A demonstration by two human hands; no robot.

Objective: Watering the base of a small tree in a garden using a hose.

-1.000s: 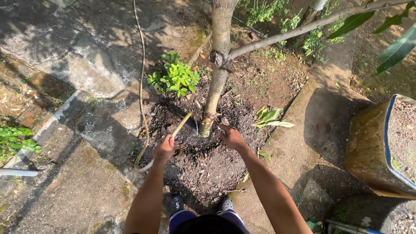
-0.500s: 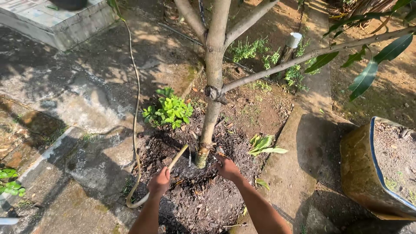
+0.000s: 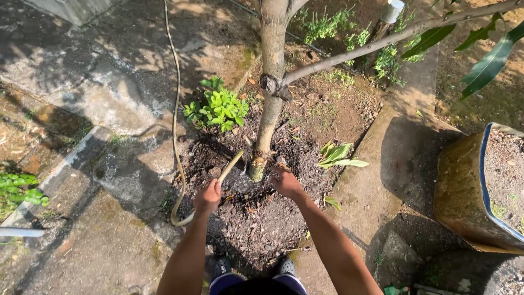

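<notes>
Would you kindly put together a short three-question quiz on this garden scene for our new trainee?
1. True or false: the left hand grips the hose.
2. Where is the right hand? A) on the blue-rimmed tub B) near the tree trunk base C) on the leafy green plant
3. Which way does the hose tip point?

Key: 1 true; 2 B; 3 toward the trunk's base, over dark soil.
</notes>
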